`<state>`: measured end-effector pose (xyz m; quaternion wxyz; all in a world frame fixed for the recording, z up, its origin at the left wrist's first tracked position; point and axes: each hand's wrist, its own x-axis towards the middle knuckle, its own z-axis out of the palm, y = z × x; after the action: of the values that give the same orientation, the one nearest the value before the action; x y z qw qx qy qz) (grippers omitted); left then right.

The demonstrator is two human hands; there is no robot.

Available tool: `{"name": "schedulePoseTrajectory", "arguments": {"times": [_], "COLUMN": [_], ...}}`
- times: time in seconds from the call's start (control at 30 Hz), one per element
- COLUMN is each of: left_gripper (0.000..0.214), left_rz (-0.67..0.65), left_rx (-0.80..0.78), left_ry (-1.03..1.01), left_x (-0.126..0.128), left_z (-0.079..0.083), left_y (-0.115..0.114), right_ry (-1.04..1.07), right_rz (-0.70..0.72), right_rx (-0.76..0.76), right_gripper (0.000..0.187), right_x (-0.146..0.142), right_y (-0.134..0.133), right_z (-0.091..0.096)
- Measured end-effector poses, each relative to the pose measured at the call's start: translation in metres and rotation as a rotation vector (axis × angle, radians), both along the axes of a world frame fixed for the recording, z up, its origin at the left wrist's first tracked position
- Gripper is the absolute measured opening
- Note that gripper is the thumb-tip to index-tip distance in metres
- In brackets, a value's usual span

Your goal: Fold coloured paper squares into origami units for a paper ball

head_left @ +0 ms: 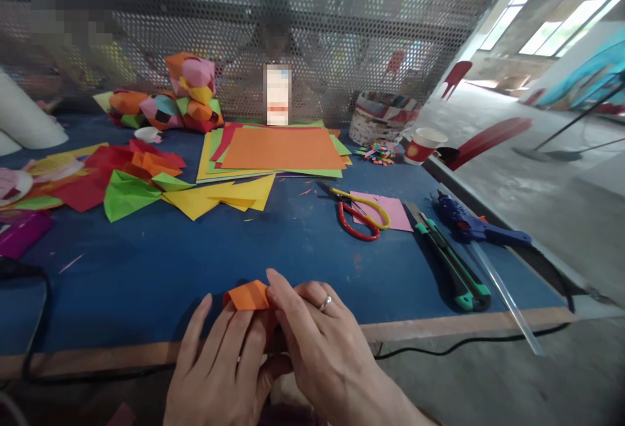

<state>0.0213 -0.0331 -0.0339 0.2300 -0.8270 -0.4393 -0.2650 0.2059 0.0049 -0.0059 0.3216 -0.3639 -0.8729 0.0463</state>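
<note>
At the near edge of the blue tabletop (161, 273), as the head camera looks down, a small folded piece of orange paper (248, 296) sits between the person's two hands, partly covered by their fingers. The left hand (219, 361) grasps it, fingers laid across its face; the right hand (322, 341) bends in with fingertips against its right side, but whether these pinch it I cannot tell, as the underside is hidden. The step in hand looks like folding or pressing the paper into shape, and the move probably calls for steady fingertips so that the layers do not slip or crumple. Just beyond, toward the right, red-and-yellow-handled scissors (364, 237) lie partly over a pink paper square (400, 214), with a green-and-black utility knife (449, 260) beside it and a blue glue gun (476, 227) farther right. A clear glue stick (505, 299) juts over the table's edge and might be knocked by a wide sweep of the right arm. Farther back are loose yellow paper pieces (195, 199) and a stack of coloured sheets (280, 148). At left, a black cable (46, 309) drapes over the edge, a possible snag.
</note>
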Motion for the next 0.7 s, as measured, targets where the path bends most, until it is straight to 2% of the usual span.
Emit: {"name": "schedulePoseTrajectory", "arguments": {"times": [0.23,0.4,0.5,0.7], "left_gripper": [0.037,0.044,0.039,0.028], "left_rz": [-0.018,-0.016,-0.012,-0.014], "left_rx": [0.014,0.035,0.055,0.051], "left_ry": [0.015,0.045,0.025,-0.008], "left_x": [-0.002,-0.002,-0.001,0.002], "left_z": [0.002,0.003,0.003,0.002], "left_y": [0.000,0.002,0.003,0.001], "right_ry": [0.056,0.101,0.155,0.002], "right_rz": [-0.042,-0.053,-0.032,0.054], "right_rx": [0.057,0.000,-0.047,-0.091], "right_gripper": [0.068,0.062,0.058,0.062], "right_x": [0.011,0.017,0.012,0.001], "right_y": [-0.010,-0.006,0.002,0.015], "right_z": [-0.001,0.012,0.022,0.026]}}
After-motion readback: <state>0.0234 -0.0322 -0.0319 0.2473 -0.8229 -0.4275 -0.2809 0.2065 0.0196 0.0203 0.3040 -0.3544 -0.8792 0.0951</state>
